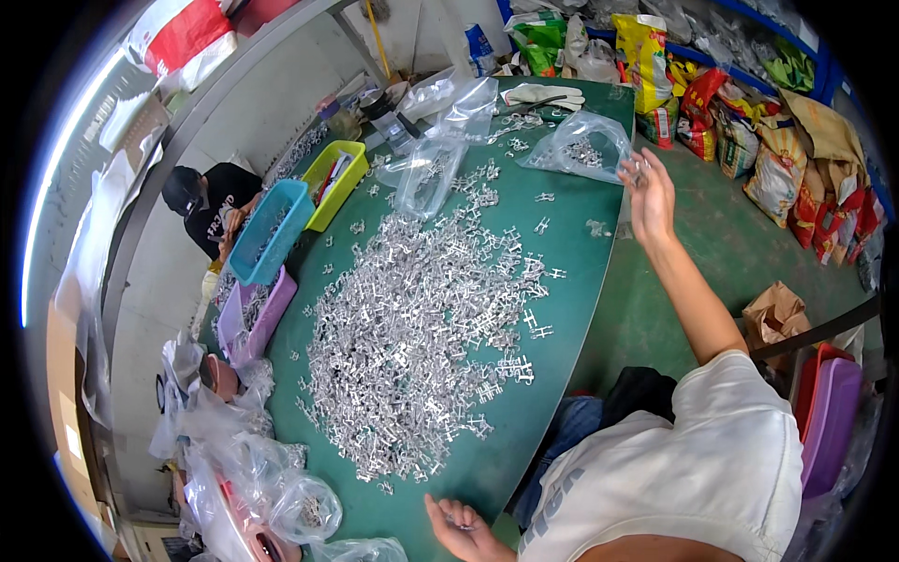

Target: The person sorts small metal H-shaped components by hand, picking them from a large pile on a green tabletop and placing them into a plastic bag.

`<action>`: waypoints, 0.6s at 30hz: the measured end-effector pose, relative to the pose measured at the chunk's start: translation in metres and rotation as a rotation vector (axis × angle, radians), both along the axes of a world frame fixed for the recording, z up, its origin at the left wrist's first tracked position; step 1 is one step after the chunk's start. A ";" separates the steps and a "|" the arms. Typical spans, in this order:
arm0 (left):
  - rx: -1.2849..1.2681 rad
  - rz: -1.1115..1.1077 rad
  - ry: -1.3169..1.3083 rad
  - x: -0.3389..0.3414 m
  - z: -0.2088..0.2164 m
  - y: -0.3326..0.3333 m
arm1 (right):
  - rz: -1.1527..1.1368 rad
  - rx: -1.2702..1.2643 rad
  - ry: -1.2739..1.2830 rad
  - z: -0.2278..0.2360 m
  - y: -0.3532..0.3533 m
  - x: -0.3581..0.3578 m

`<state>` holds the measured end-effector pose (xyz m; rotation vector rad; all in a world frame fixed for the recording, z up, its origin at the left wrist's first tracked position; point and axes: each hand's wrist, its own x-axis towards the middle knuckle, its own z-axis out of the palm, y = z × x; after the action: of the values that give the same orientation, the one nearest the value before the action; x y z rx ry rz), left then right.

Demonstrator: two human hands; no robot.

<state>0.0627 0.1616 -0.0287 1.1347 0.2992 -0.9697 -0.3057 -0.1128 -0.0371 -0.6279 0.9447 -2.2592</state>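
Note:
A wide heap of small silver metal clips (pixel 412 347) covers the middle of the green table (pixel 562 281). My right hand (pixel 648 197) is over the table's far right edge, fingers curled, with a few shiny metal pieces in them. Just left of it lies a clear plastic bag (pixel 585 145) with some metal pieces inside. Below the heap, near the lower edge, my left hand (pixel 461 532) has its index finger extended and its other fingers curled round small grey pieces, hard to make out. Single clips lie scattered about the heap.
Blue (pixel 272 232), yellow-green (pixel 337 183) and purple (pixel 255 323) bins line the table's left side. Beyond them sits another person (pixel 220 206). Clear bags (pixel 272 487) crowd the lower left. Filled colourful sacks (pixel 730 140) stand on the floor at right.

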 end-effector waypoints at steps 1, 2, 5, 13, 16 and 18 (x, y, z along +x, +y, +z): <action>-0.034 -0.023 0.010 0.002 -0.005 0.004 | 0.006 -0.013 -0.048 0.006 -0.008 -0.006; -0.069 -0.045 0.020 0.003 -0.010 0.007 | 0.012 -0.025 -0.096 0.011 -0.015 -0.012; -0.056 -0.031 -0.004 -0.005 -0.004 0.002 | 0.090 0.051 -0.169 0.012 -0.045 -0.026; -0.242 -0.071 0.009 -0.008 -0.018 -0.001 | 0.590 0.549 0.079 -0.001 -0.156 -0.024; -0.206 -0.052 -0.143 -0.007 -0.015 0.001 | 0.749 0.365 -0.024 0.005 -0.166 0.002; -0.191 -0.061 -0.205 -0.005 -0.010 -0.001 | 0.899 0.174 -0.080 -0.009 -0.196 -0.011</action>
<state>0.0575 0.1601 -0.0391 1.0624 0.0058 -0.9066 -0.3166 -0.3091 -0.0466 -0.6946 0.6220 -1.3762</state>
